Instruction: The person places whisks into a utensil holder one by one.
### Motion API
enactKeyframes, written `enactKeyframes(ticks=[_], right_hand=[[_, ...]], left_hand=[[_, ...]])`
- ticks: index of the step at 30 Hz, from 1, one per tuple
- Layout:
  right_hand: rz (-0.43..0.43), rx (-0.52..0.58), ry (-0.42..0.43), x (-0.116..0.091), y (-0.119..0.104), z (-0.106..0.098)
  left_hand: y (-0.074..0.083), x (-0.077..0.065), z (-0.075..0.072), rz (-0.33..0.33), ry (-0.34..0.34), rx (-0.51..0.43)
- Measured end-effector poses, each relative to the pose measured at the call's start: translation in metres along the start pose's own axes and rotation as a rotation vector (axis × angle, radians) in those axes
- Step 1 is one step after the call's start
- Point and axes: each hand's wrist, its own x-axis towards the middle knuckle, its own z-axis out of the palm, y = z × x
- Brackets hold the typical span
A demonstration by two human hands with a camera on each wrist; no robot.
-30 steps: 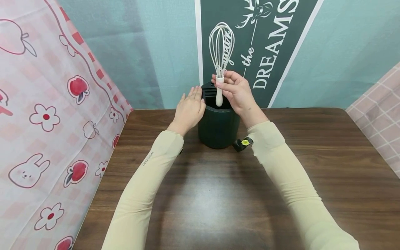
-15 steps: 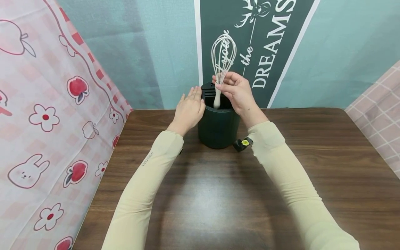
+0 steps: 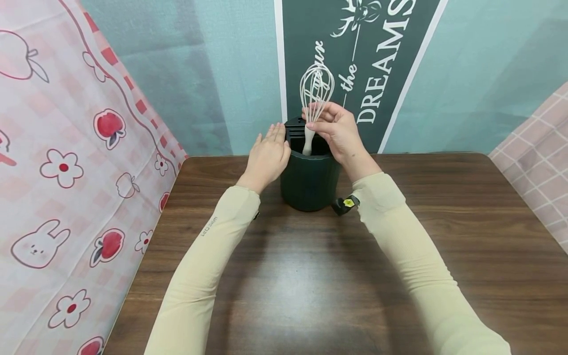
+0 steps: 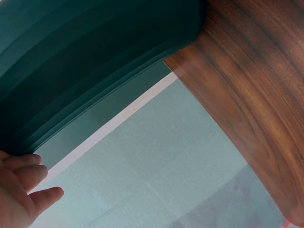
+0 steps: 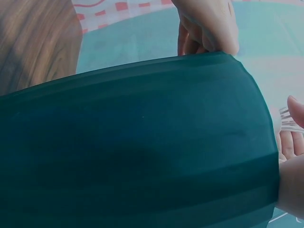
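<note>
A cream whisk (image 3: 317, 88) stands nearly upright over the dark green holder (image 3: 309, 182), wires up, its handle's lower end inside the opening. My right hand (image 3: 335, 129) pinches it where the wires meet the handle, between thumb and fingers. Against the holder's left side rests my left hand (image 3: 267, 155), fingers straight and reaching toward the slotted back part. In the left wrist view, the left fingers (image 4: 33, 175) lie along the holder's wall (image 4: 104, 57). The right wrist view shows the holder's ribbed side (image 5: 142, 137), with part of the whisk's wires (image 5: 287, 118) beyond its rim.
The holder stands near the back edge of a brown wooden table (image 3: 293, 276). Behind it hangs a teal cloth (image 3: 230, 79) with a dark printed panel. A pink patterned cloth (image 3: 66, 197) borders the left side, and a pink tiled surface (image 3: 541, 162) the right.
The whisk has come down, its handle now lower into the holder, and my right hand's pinch is right at the base of the wires. My left hand has stayed in place.
</note>
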Motion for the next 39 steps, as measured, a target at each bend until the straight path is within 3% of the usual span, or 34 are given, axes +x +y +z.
enactKeyframes(ticks=[39], right_hand=[[-0.015, -0.008, -0.025, -0.0032, -0.0041, -0.0017]], left_hand=[[0.0014, -0.0004, -0.0009, -0.016, -0.01, 0.001]])
